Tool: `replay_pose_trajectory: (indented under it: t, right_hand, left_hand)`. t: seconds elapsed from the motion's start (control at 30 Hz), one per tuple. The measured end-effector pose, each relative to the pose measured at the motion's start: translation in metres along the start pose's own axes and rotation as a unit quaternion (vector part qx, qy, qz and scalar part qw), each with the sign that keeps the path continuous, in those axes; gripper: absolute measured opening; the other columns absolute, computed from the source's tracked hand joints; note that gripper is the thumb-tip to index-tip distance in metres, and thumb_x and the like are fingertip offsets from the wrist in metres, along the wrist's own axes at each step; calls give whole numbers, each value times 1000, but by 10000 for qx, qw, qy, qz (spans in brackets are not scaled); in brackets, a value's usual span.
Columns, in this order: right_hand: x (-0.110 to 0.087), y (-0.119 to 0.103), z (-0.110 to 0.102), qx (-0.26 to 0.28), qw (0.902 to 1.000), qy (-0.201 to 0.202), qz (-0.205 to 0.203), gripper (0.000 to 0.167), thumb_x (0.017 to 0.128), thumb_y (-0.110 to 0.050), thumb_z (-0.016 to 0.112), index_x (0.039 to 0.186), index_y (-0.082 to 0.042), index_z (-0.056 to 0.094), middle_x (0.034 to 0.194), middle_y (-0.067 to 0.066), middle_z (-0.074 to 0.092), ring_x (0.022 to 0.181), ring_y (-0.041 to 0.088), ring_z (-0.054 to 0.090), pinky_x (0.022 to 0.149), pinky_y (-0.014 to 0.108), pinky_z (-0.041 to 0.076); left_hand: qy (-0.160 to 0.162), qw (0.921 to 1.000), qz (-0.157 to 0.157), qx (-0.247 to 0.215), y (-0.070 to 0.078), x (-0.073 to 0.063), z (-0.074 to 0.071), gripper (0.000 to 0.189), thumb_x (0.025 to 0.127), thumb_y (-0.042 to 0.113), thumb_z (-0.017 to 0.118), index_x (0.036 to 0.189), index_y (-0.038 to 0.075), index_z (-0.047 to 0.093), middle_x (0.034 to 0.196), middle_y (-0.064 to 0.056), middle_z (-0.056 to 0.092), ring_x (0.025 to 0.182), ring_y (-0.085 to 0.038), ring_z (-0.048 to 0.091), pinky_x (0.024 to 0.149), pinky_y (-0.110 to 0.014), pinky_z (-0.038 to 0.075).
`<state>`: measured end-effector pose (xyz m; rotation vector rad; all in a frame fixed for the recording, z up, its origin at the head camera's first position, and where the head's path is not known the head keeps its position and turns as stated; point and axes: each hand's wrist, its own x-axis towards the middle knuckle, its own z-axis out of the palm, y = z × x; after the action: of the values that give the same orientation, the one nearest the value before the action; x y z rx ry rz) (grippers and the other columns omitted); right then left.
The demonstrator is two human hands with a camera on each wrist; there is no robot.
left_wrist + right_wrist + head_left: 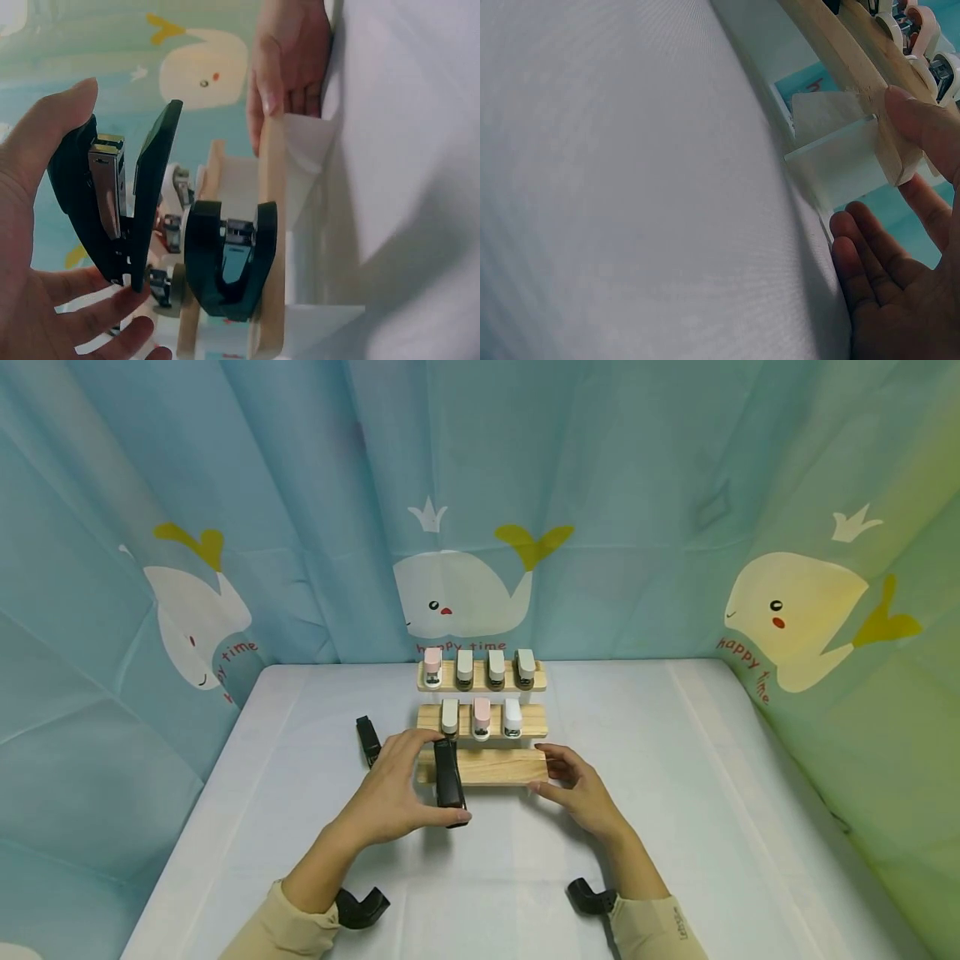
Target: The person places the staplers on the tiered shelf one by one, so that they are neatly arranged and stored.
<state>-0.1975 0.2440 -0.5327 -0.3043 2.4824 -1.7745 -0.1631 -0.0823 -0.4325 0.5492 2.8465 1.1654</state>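
My left hand (390, 793) grips a black stapler (450, 783) lengthwise between thumb and fingers, over the left part of the lowest wooden shelf (506, 767). In the left wrist view this stapler (159, 187) stands with its arms spread apart. A second black stapler (229, 259) sits on the lowest board there; in the head view the held one hides it. At the right end of that board, my right hand (581, 789) pinches the wood between thumb and fingers, and the right wrist view shows its thumb (922, 127) on the board.
On the middle shelf (536, 722) stand a grey, a pink and a white small stapler. The top shelf (480, 677) bears several more, one pink and the others grey. Another black stapler (368, 739) lies on the white table left of the rack. A whale-print curtain (637, 527) hangs behind.
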Motion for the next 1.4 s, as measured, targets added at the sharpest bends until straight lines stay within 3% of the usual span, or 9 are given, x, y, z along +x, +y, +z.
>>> replay_pose_trajectory:
  t: [0.23,0.43,0.8,1.4]
  right_hand:
    - [0,0,0,-29,10000,19,7,64,88,-20,84,146,-16,56,139,14,62,127,31,58,108,39,48]
    - [0,0,0,-22,10000,18,22,63,89,-21,84,145,-18,56,139,14,62,127,31,58,109,45,46]
    - [-1,0,0,-18,10000,-2,-7,62,89,-20,83,145,-18,56,138,14,63,127,31,58,108,41,47]
    - [0,1,-1,55,9998,18,-196,62,88,-16,84,144,-17,57,134,15,65,123,30,60,105,31,50]
  left_hand:
    - [44,9998,32,177,4,1,7,109,58,78,87,148,29,47,151,7,46,143,-22,40,114,-55,42]
    - [71,9985,252,485,10,3,13,109,60,75,88,148,25,49,151,4,48,144,-25,39,115,-55,41]
    - [349,9917,615,1071,14,10,27,106,59,77,87,144,25,51,144,3,54,127,-21,48,100,-47,46]
    - [270,9839,680,1628,18,17,48,107,60,81,83,144,23,51,144,1,55,134,-26,47,108,-52,41]
